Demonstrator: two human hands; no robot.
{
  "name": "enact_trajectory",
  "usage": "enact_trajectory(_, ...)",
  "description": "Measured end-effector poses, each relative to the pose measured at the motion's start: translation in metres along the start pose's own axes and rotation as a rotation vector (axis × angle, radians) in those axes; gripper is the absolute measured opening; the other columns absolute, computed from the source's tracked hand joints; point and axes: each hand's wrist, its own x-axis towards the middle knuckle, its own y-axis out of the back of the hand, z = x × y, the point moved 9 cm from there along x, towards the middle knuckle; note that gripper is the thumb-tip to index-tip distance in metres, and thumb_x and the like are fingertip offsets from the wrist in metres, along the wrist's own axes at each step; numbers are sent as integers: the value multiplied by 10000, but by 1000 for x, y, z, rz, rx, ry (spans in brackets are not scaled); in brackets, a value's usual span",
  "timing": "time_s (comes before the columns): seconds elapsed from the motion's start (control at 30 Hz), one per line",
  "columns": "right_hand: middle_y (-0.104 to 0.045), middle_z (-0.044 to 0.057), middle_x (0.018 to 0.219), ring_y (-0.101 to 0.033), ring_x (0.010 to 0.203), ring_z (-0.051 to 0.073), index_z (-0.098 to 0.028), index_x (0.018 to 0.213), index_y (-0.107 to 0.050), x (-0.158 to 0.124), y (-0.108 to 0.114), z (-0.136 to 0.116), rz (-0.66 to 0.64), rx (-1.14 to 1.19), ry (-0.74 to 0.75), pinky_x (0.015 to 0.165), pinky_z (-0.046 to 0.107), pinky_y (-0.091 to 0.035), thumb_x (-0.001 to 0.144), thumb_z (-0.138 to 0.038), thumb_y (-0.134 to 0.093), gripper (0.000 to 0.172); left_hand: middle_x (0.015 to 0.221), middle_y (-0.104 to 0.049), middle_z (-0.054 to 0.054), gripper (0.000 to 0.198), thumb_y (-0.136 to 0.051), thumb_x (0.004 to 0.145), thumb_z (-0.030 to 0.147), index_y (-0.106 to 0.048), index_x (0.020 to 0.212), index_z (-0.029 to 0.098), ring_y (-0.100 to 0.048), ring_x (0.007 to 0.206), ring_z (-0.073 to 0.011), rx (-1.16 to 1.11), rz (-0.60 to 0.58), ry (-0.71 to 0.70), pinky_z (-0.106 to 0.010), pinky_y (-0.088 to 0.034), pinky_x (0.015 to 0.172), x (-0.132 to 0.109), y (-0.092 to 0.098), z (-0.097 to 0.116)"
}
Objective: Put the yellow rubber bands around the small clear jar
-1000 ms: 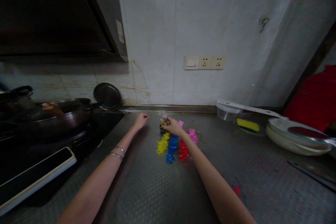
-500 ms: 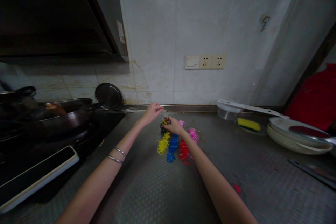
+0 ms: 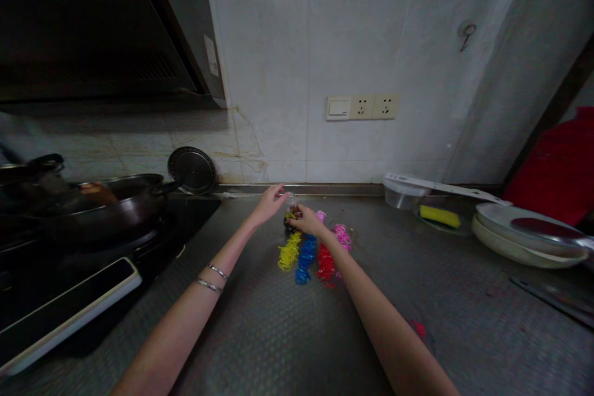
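Bearings taken from the small clear jar (image 3: pixel 289 221), 12 o'clock toward the wall. Jar stands on the metal counter (image 3: pixel 260 322); yellow and dark matter in its lower part, upper part clear. Exact contents too small and blurred to tell.

Right hand (image 3: pixel 307 221) at 3 o'clock, fingers closed around the jar's side. Left hand (image 3: pixel 270 204) at 10 o'clock, close by the mouth; thumb and fingers parted a little. Cannot tell if a small piece clings to them.

Loose coloured bands in heaps: yellow heap (image 3: pixel 289 252) at 6, just below the jar; blue heap (image 3: pixel 305 262) at 5; red heap (image 3: pixel 325 266) between 4 and 5; pink heap (image 3: pixel 343 237) between 3 and 4, beyond the right forearm.

Other vessels: dark pan (image 3: pixel 99 218) at 9, on the stove, something brown (image 3: pixel 98 193) inside. Clear tub (image 3: pixel 400 198) just above 3, a white handle (image 3: pixel 455 189) across its top. Farther out at 3, a shallow dish (image 3: pixel 460 228) bearing a yellow sponge (image 3: pixel 439 216).
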Motion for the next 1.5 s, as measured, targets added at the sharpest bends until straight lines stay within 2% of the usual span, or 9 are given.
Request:
enact_trajectory(0.1,-634,75,937,-599,784,147,-140,988,-542,2,0,3,7,-11,-4,686,253,-473,648,-248,-639,370,1048,-609,-115,613,-666,646,322,-484,1198,130,-563,947,-197,-212,-36,122,-321,-417,852,-4,-18,-21)
enact_trajectory(0.27,-633,73,951,-603,792,143,-142,1009,-543,3,-2,8,1,20,-4,708,261,-475,647,-251,-644,391,980,-648,-119,429,-693,602,301,-620,977,106,-588,925,-212,-367,-68,142,-357,-426,868,-6,-35,-29)
enact_trajectory(0.43,-632,85,948,-605,801,149,-119,1018,-554,5,-2,7,-11,49,-21,694,257,-480,613,-251,-666,441,946,-661,-110,387,-690,611,291,-627,942,100,-603,878,-199,-428,-57,152,-351,-442,844,-9,-34,-27)
enact_trajectory(0.57,-646,52,885,-603,697,143,-134,975,-606,6,13,1,-84,-8,-77,625,246,-480,536,-240,-715,465,948,-660,-106,379,-688,623,281,-621,951,104,-602,871,-191,-435,-39,177,-340,-450,829,-12,-33,-28)
enact_trajectory(0.67,-633,14,647,-549,495,118,-127,820,-664,-2,20,3,-239,-83,-194,509,238,-453,563,-199,-674,266,950,-659,-110,390,-693,618,274,-616,958,99,-602,867,-191,-436,-27,178,-337,-453,824,-13,-33,-29)
enact_trajectory(0.8,-572,-13,492,-485,431,101,-148,627,-675,-15,18,3,-392,-163,-237,445,215,-407,563,-193,-652,82,977,-651,-117,425,-700,606,281,-611,976,93,-601,875,-192,-468,-24,181,-340,-447,839,-13,-35,-31)
enact_trajectory(1.17,-640,16,629,-529,518,97,-110,706,-682,-16,-11,14,-468,-421,-195,428,163,-331,573,-248,-679,191,944,-663,-105,400,-718,576,270,-639,929,100,-598,900,-214,-517,-1,182,-361,-443,859,-12,-35,-31)
enact_trajectory(1.37,-655,26,662,-520,497,78,-114,728,-682,-24,-14,6,-523,-376,-280,427,150,-354,592,-186,-652,157,959,-659,-105,375,-696,610,267,-631,939,101,-600,893,-210,-525,-25,156,-367,-444,853,-13,-37,-30)
enact_trajectory(1.5,-648,19,666,-488,450,63,-121,768,-681,-31,-13,3,-541,-298,-370,409,154,-367,599,-238,-652,208,976,-653,-112,366,-685,627,279,-626,938,97,-600,889,-204,-494,-37,131,-356,-445,847,-13,-36,-27)
